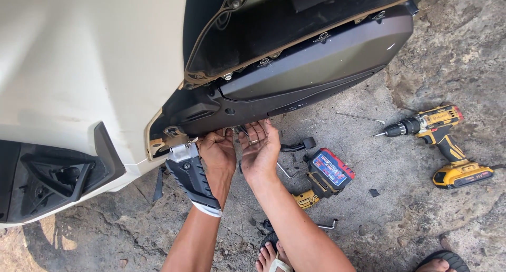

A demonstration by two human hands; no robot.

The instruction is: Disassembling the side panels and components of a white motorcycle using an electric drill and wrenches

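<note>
A single head-worn view looks steeply down, close over the scooter's underside (pixel 295 77) and the stony ground (pixel 411 209).

Bright daylight, sharp focus, white panel (pixel 79 56) glaring, underside perhaps shadowed.

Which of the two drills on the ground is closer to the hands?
The drill with the red and black battery, lying just beside the right hand. The yellow drill lies farther off to the right.
</note>
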